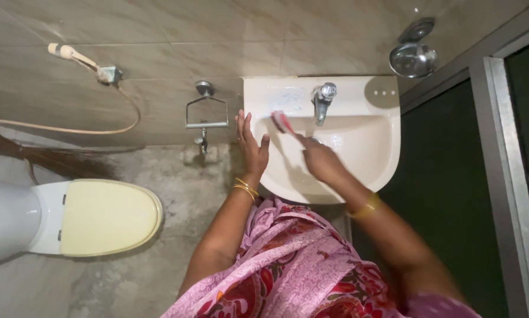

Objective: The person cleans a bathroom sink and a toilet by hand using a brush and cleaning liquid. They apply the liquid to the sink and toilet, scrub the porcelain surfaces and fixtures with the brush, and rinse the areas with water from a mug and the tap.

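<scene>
Brush [282,122] gripped tight in rt hand [320,159], bristles on sink [370,159] rim nr tap [323,101]. Lt hand [251,147] flat, open, holding nothing, resting on sink edge.

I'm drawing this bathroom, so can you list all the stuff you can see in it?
washbasin: one, cream, on the wall
tap: one, silver, back of basin
brush: one, pink, over the basin
soap dish: one, silver, wall upper right
toilet: one, white with yellow lid, left
spray hose: one, beige, wall upper left
left hand: one, on basin rim
right hand: one, holding the brush
</scene>
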